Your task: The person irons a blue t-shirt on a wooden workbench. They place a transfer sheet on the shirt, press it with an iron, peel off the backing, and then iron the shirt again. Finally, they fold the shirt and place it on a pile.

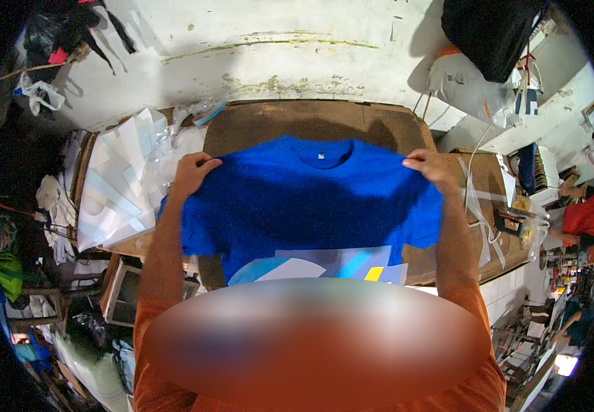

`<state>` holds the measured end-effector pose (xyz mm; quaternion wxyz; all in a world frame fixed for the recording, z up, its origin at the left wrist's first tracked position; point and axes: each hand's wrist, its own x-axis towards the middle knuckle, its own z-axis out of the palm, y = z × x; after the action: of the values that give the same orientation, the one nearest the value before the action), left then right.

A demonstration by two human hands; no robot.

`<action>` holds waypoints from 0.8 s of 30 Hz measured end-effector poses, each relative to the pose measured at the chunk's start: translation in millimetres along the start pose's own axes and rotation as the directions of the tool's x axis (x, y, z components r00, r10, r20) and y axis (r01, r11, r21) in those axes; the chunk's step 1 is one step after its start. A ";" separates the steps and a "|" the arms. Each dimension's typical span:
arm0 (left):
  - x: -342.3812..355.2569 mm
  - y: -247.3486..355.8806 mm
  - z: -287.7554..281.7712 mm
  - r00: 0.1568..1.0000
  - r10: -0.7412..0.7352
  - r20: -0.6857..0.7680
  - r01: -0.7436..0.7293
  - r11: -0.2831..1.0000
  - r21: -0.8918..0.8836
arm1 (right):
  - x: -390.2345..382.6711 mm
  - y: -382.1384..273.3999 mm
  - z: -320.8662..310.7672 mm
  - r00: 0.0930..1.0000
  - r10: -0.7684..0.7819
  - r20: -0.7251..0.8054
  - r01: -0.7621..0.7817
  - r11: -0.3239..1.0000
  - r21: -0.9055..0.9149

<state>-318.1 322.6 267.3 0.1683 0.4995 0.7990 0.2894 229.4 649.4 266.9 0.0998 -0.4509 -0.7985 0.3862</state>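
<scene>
With our left hand [194,173] we pinch the blue shirt [310,199] at its left shoulder, thumb against fingers, and with our right hand [433,169] we pinch the opposite shoulder in the same way. Our hands are well apart, about level, with the shirt spread between them and reaching down toward us. Its collar [321,158], with a small label inside, sits midway between our hands, and its short sleeves hang just below them. Nearer to us than our hands we see a pale print [358,261] with light blue and yellow parts; a blurred oval hides whatever lies lower. Beneath the shirt and beyond our hands we have a brown board [262,118], with a stained white wall [276,65] behind it. Left of our left hand are pale sheets [111,185] and crumpled clear plastic [163,154]; farther up that way we see a black bag [46,31]. Beyond our right hand, up and to the right, there is a white sack [465,86] below something black [492,34]. Far to the right of that hand we see a person in red [583,216].
</scene>
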 end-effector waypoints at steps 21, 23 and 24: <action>-44.6 1.1 179.4 0.979 0.113 -0.170 -0.002 0.838 0.546 | -39.5 40.3 139.2 0.886 -0.186 -0.424 0.087 0.966 -0.242; -54.1 -17.7 167.1 0.984 0.015 -0.176 0.091 0.812 0.577 | -79.2 57.3 132.3 0.865 -0.007 -0.501 -0.034 0.997 -0.074; -58.0 -28.1 159.4 0.980 -0.012 -0.199 0.132 0.789 0.600 | -95.8 64.6 131.3 0.846 0.097 -0.524 -0.094 0.995 0.032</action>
<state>-223.1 308.2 124.8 -0.0655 0.4671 0.8801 0.0545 259.2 522.9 149.8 0.2959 -0.5782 -0.7163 0.2550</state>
